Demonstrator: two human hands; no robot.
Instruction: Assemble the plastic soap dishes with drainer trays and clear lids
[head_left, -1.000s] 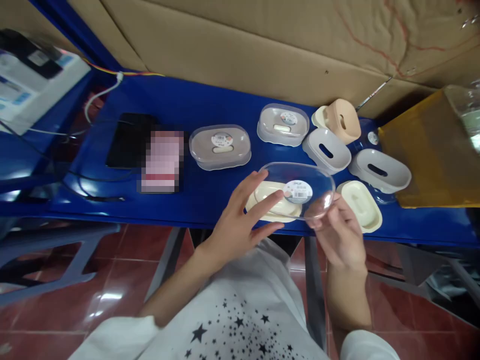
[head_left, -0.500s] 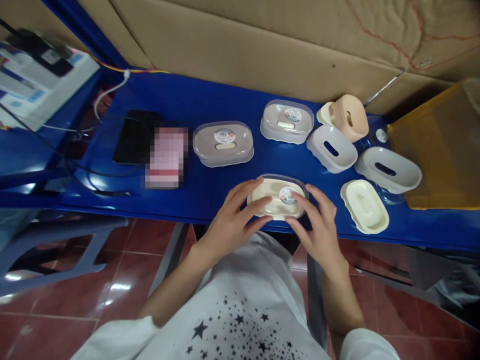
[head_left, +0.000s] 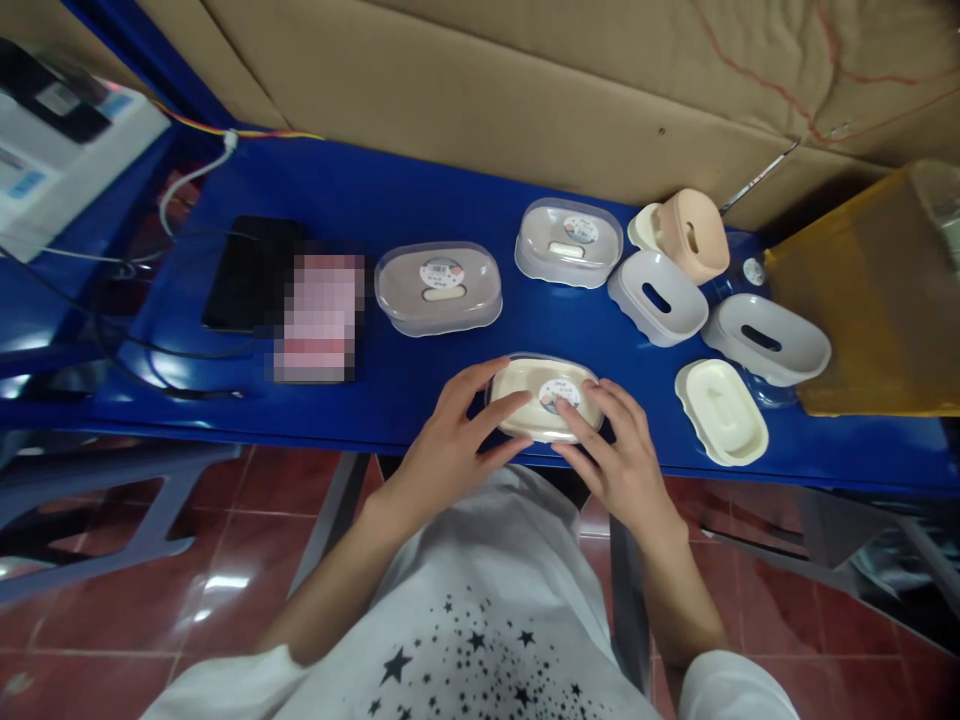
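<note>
A cream soap dish (head_left: 536, 374) under a clear lid lies at the blue table's front edge, between my hands. My left hand (head_left: 442, 440) grips its left end, with the thumb along the near side and fingers over the lid. At the other end, my right hand (head_left: 628, 460) closes round it, the index fingertip on the round sticker (head_left: 557, 394). Beyond it sit two more lidded dishes, a greyish one (head_left: 439, 315) and a whiter one (head_left: 570, 265), both with stickers on their lids.
On the right are loose grey trays (head_left: 656, 300), a peach one (head_left: 694, 235), a cream one (head_left: 724, 415) and a taped carton (head_left: 877, 300). To the left lie a black object (head_left: 244, 280), a blurred-out pink item (head_left: 322, 310) and cables. Cardboard lines the back.
My right hand has shifted left over the lid, its index fingertip now nearer the sticker's middle. The dish has moved slightly left with my hands. The whole view has drifted a little.
</note>
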